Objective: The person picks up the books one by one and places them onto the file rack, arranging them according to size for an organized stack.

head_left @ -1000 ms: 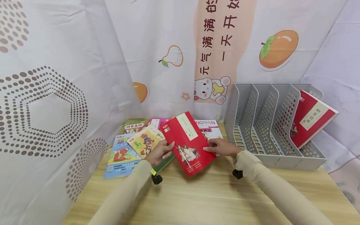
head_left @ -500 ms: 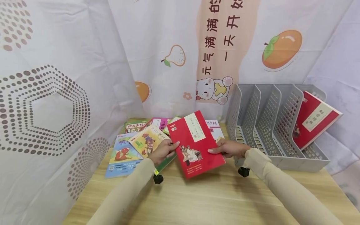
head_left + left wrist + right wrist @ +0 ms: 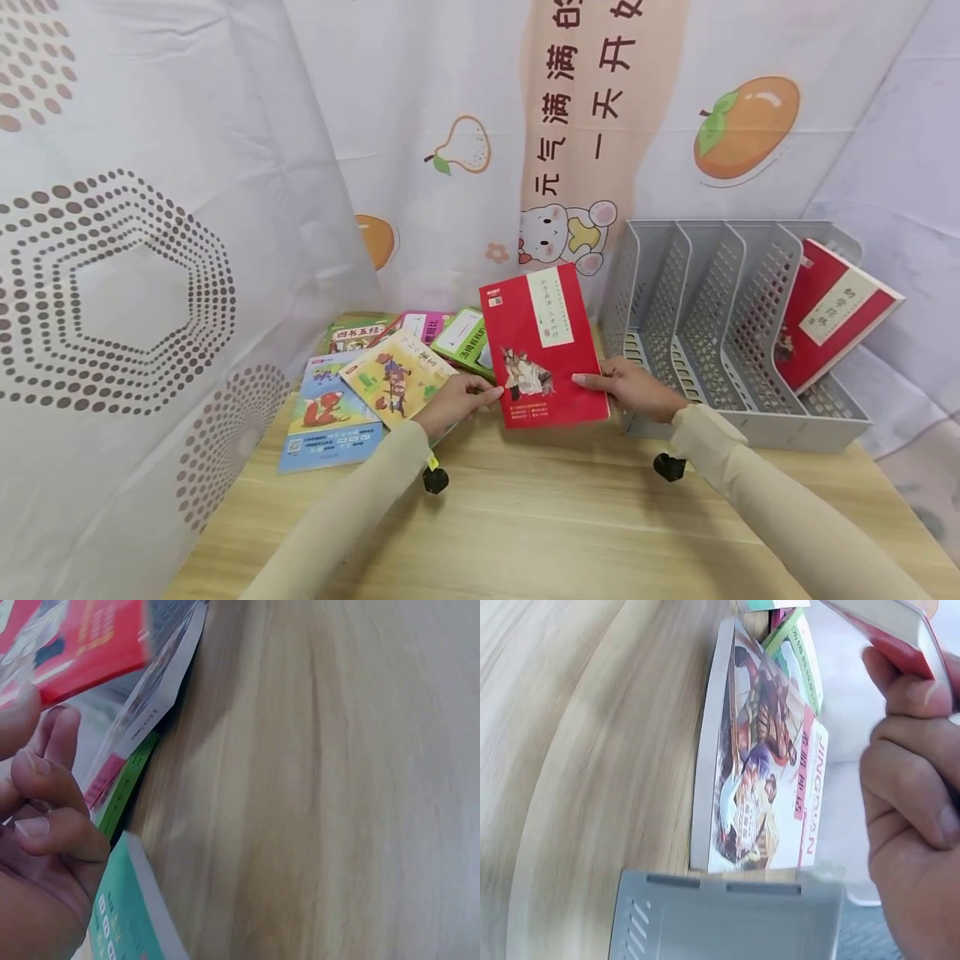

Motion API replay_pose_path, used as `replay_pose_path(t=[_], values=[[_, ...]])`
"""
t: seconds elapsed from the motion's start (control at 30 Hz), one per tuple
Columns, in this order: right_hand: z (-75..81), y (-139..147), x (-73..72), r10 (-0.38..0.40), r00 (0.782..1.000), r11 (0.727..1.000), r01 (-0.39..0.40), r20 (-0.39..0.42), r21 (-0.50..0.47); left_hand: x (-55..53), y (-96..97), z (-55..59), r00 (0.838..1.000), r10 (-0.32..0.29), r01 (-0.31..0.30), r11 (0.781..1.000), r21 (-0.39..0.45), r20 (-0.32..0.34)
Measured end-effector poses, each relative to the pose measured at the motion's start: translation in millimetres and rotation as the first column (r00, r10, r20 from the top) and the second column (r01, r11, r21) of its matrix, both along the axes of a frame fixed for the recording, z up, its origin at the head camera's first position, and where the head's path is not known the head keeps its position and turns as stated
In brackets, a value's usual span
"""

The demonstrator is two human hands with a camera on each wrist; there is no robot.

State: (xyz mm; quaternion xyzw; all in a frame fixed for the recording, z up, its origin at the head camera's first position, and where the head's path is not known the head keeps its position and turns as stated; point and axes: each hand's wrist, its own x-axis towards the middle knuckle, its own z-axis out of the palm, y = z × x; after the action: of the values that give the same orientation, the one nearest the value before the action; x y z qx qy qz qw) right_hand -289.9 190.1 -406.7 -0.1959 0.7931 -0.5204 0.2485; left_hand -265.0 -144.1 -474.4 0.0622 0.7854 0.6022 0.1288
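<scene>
A red book [image 3: 542, 375] with a cream title strip is held up between both hands, cover toward the head camera. My left hand [image 3: 459, 402] pinches its lower left corner; in the left wrist view the thumb lies at the red cover [image 3: 97, 645], other fingers loosely bent below. My right hand [image 3: 637, 387] grips the lower right edge, thumb on the cover, and in the right wrist view the fingers [image 3: 907, 761] curl at the back. Behind and left lie a yellow picture book [image 3: 393, 375] and a blue book with a fox [image 3: 330, 417].
A grey file rack [image 3: 738, 423] stands at the right, with another red book [image 3: 832, 321] leaning in its rightmost slot. Green [image 3: 461, 337] and magenta books [image 3: 423, 323] lie at the back. In the right wrist view a thick illustrated book [image 3: 761, 765] lies by the rack.
The red book has moved up and right and turned more upright, both hands moving right with it. More of the green book behind is uncovered.
</scene>
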Motion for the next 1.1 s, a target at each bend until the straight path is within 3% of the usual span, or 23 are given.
replay_pose_path(t=[0.13, 0.3, 0.5, 0.77, 1.1], values=[[6.9, 8.5, 2.1, -0.059, 0.995, 0.998, 0.059, -0.079, 0.001, -1.1, 6.7, -1.3, 1.0, -0.028, 0.027, 0.999, -0.043, -0.011], [18.3, 19.7, 4.5, -0.132, 0.973, 0.988, 0.145, -0.19, 0.056, -2.0, 17.2, 0.7, 0.999, -0.036, 0.035, 0.996, -0.077, -0.015], [26.6, 29.2, 10.3, -0.18, 0.952, 0.977, 0.203, -0.247, 0.069, -1.7, 38.4, 0.9, 0.996, -0.087, 0.084, 0.991, -0.104, -0.024], [34.5, 48.0, 18.4, -0.259, 0.907, 0.948, 0.305, -0.332, 0.094, -4.5, 76.6, -1.3, 0.982, -0.171, 0.158, 0.977, -0.143, -0.084], [38.3, 65.7, 29.0, -0.33, 0.824, 0.917, 0.395, -0.461, 0.049, -4.7, 125.6, 1.2, 0.973, -0.206, 0.202, 0.978, -0.054, -0.104]])
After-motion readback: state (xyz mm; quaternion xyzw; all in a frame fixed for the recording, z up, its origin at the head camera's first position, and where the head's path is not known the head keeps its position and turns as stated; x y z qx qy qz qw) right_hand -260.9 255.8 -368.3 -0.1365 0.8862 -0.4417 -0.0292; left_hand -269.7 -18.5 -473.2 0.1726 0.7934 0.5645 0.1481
